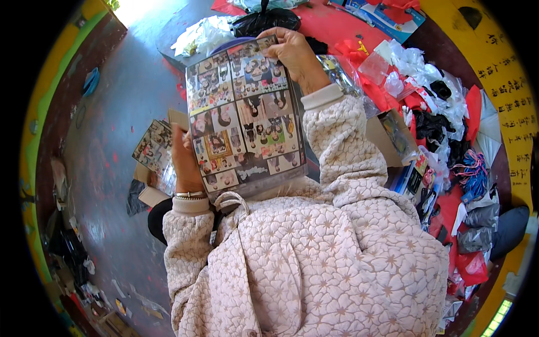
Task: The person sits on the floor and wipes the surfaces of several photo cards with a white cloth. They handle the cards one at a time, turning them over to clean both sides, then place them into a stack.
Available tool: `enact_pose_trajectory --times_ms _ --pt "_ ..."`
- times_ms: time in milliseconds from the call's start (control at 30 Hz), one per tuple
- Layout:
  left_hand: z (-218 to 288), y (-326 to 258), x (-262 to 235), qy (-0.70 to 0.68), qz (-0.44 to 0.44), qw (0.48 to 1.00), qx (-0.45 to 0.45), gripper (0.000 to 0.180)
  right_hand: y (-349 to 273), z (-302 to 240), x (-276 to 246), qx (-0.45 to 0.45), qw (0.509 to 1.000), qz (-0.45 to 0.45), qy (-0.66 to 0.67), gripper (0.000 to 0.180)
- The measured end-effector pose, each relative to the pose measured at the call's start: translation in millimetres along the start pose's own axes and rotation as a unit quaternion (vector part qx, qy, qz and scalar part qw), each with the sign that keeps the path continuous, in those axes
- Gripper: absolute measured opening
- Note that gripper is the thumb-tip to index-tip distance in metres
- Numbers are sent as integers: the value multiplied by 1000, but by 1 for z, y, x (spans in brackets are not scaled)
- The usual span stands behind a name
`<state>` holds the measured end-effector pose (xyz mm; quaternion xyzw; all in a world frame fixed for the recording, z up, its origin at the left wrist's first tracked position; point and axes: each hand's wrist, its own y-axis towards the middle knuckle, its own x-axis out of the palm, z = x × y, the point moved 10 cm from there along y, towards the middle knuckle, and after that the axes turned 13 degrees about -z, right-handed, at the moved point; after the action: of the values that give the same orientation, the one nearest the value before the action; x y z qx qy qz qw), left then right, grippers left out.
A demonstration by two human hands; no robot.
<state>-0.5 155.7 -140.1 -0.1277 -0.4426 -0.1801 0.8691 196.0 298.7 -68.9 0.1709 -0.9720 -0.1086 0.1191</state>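
Observation:
A large rectangular sheet printed with rows of small pictures of people is held up in front of me, the pictures upside down from here. A clear, plastic-looking margin shows along its lower and right edges. My right hand pinches the far right corner between thumb and fingers. At the left edge, my left hand grips the sheet, some of its fingers hidden. Just left of that hand lies another picture-covered piece, by an open cardboard box.
Plastic bags, red cloth and bundled blue and pink cords are heaped on the right. A black bag and a white bag lie beyond the sheet. A blue item is by the left wall.

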Motion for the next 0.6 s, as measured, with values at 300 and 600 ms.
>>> enact_pose_trajectory --times_ms 300,600 --pt "12 -10 -22 124 64 988 73 28 -22 -70 73 -79 971 -107 -201 28" --pt "20 -19 -9 161 63 979 112 25 -20 -55 51 -3 995 -54 -80 32"
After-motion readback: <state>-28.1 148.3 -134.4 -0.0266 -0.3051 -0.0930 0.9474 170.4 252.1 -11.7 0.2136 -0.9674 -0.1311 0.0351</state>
